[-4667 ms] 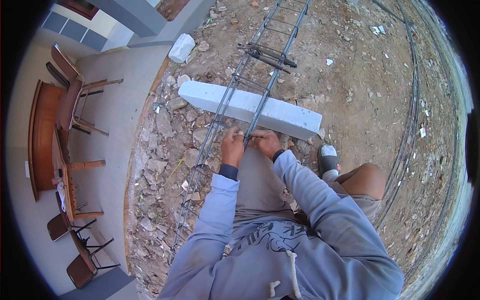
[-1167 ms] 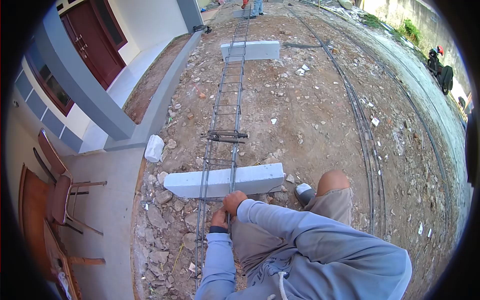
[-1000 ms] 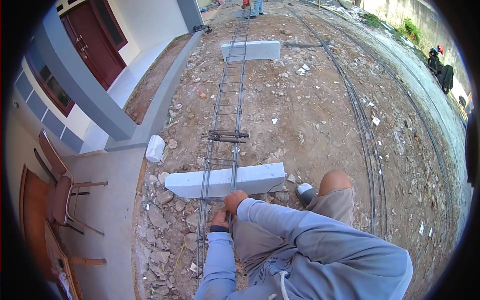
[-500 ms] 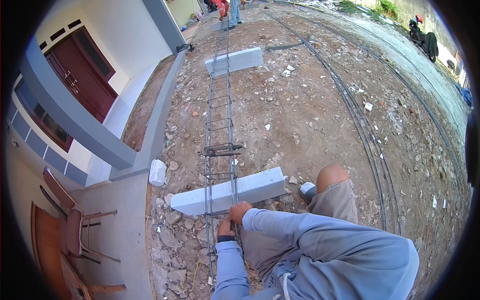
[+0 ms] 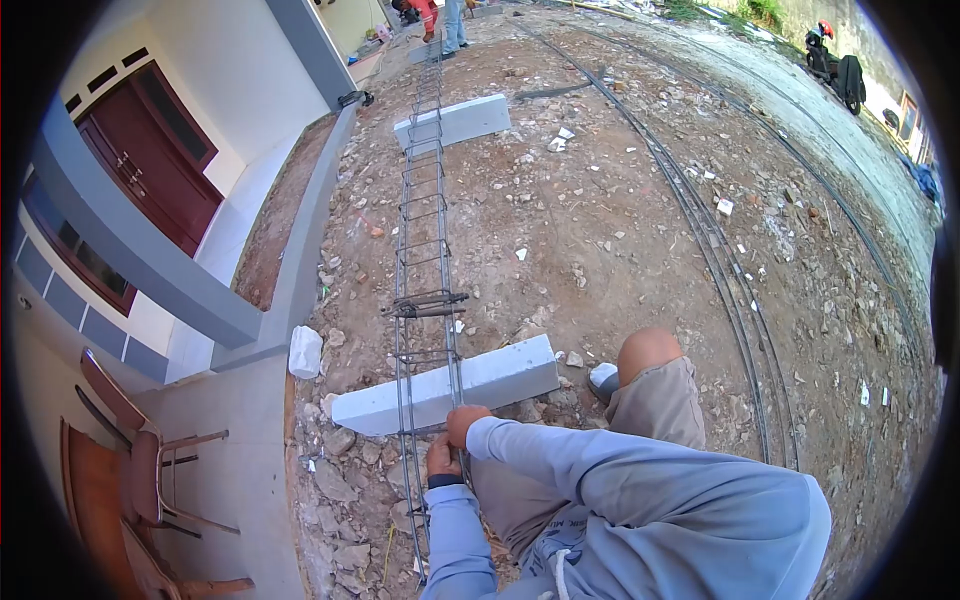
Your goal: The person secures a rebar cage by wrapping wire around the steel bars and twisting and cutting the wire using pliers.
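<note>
A long ladder-like rebar frame (image 5: 424,250) rests across a near white block (image 5: 500,374) and a farther white block (image 5: 478,119). Just on the near side of the closer block, my right hand (image 5: 466,424) is closed around the frame's right bar. My left hand (image 5: 442,458) is directly below it, fingers closed at the same bar. The fingertips are partly hidden, and any small item between them cannot be made out. A bundle of short dark rods (image 5: 428,304) lies crosswise on the frame beyond the near block.
Long bars (image 5: 690,205) run along the rubble ground at the right. Two people (image 5: 453,28) stand at the frame's far end. Chairs (image 5: 146,450) and a porch column (image 5: 150,230) are at the left. A white lump (image 5: 305,352) lies by the porch edge. A motorbike (image 5: 836,68) stands far right.
The view has tilted from the hands and near block up to the frame's far end, then turned slightly. My right hand has moved across above my left; both remain at the right bar.
</note>
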